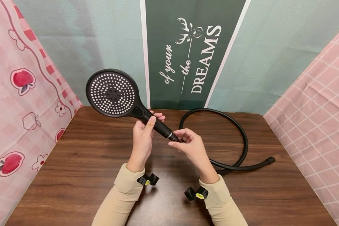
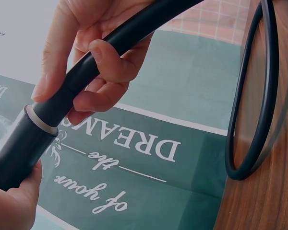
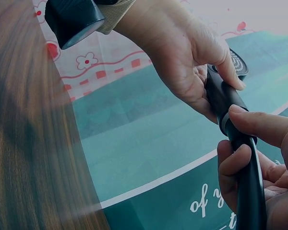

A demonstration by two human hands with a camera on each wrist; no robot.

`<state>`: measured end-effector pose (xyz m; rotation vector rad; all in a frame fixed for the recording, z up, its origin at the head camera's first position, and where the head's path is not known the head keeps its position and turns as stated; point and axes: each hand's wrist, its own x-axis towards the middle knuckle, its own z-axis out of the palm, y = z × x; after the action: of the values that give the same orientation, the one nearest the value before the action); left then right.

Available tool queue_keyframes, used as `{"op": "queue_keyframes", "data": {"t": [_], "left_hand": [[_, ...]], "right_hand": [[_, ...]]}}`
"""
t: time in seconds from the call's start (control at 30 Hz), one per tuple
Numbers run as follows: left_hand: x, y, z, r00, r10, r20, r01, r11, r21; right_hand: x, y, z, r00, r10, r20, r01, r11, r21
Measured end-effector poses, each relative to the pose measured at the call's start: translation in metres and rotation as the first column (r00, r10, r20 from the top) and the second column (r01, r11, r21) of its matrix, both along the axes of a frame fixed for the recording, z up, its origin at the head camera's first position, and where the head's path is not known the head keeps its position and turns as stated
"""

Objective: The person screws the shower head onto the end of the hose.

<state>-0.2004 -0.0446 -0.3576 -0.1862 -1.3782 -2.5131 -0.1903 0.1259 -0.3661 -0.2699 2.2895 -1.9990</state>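
A black shower head [image 1: 112,94] with a round face of white nozzles is held tilted above the table, its face toward the head camera. My left hand [image 1: 143,138] grips its handle [image 1: 162,128], thumb lying along the front. At the handle's lower end, my right hand [image 1: 190,144] pinches the end fitting [image 2: 53,108] of a black shower hose [image 1: 244,138]. The fitting meets the handle in line, with a pale ring [image 2: 41,120] showing at the joint. Whether threads are engaged inside cannot be seen. In the right wrist view, the right fingers [image 3: 264,127] wrap the fitting and hose.
The hose loops over the right side of the brown wooden table [image 1: 82,175], its free end [image 1: 270,160] lying toward the right edge. Fabric hangs behind and at both sides: a green printed panel [image 1: 169,94], fruit-patterned cloth [image 1: 22,119] and pink checked cloth [image 1: 322,125].
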Motion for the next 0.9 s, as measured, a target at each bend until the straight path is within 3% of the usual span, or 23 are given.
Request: {"op": "queue_keyframes", "data": {"t": [0.9], "left_hand": [[0.0008, 0.0004, 0.0020, 1.000, 0.003, 0.011, -0.003, 1.000, -0.004]], "right_hand": [[0.0007, 0.0010, 0.0026, 1.000, -0.024, 0.013, 0.024, 1.000, 0.009]]}}
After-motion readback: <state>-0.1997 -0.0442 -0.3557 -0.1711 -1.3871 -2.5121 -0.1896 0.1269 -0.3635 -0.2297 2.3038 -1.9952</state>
